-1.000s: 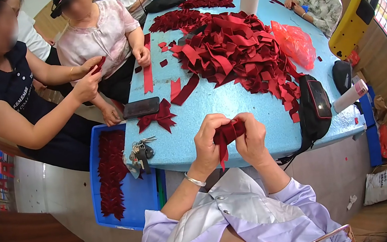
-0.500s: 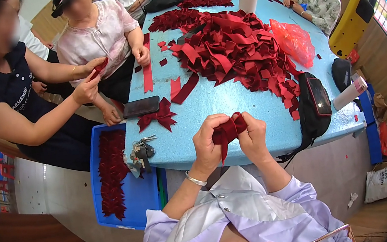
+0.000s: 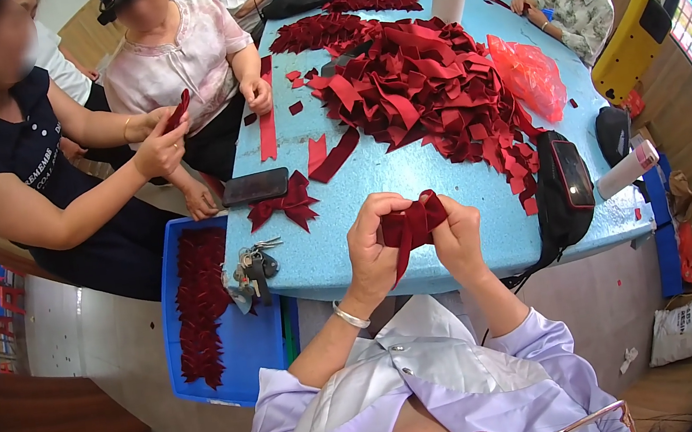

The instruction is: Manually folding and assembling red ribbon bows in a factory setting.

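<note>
Between my two hands is a dark red velvet ribbon (image 3: 408, 227), folded into loops with one tail hanging down. My left hand (image 3: 373, 248) pinches its left side, a silver bangle on that wrist. On the other side, my right hand (image 3: 458, 235) grips the ribbon's right loop between thumb and fingers. Both hands are raised just over the near edge of the blue table (image 3: 354, 272). Ahead of them lies a large heap of red ribbon pieces (image 3: 421, 90). A finished-looking red bow (image 3: 287, 205) rests to the left, beside a black phone (image 3: 255, 187).
A blue crate (image 3: 250, 353) with a row of red bows stands below the table's left edge, near a bunch of keys (image 3: 256, 268). To the right are a black pouch (image 3: 564, 203) and a pale bottle (image 3: 627, 169). Co-workers sit along both sides, one handling ribbon (image 3: 178, 112).
My hands have shifted slightly, and the ribbon between them now shows more of its folded loops, with the right loop standing higher. The co-worker at left has raised their ribbon a little.
</note>
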Demonstrator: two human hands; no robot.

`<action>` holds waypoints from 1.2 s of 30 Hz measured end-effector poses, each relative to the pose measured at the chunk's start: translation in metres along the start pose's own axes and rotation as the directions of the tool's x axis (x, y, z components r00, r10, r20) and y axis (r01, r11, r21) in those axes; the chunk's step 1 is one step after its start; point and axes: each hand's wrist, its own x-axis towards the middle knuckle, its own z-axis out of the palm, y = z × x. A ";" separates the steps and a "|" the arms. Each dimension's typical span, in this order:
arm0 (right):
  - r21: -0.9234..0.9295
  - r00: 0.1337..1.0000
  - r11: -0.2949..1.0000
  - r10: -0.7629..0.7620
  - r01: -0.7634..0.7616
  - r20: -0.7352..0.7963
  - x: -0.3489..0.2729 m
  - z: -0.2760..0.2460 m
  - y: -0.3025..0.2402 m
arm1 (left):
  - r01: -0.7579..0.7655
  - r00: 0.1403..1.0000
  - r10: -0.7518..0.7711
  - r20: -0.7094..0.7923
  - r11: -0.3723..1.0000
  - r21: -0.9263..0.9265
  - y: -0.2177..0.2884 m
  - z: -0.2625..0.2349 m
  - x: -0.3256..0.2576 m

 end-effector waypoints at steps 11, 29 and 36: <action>-0.080 0.996 0.993 -0.081 0.084 0.041 0.006 -0.001 -0.005 | 0.256 0.955 -0.296 0.004 0.818 -0.515 -0.004 0.007 -0.005; -0.539 0.897 0.745 -0.440 0.394 0.047 0.005 -0.003 0.006 | -0.276 0.943 0.330 -0.045 0.850 0.449 -0.003 -0.001 0.006; -0.179 0.972 0.969 -0.193 0.168 -0.132 -0.002 0.007 0.005 | 0.099 0.981 -0.136 -0.136 0.965 -0.244 -0.005 0.015 -0.003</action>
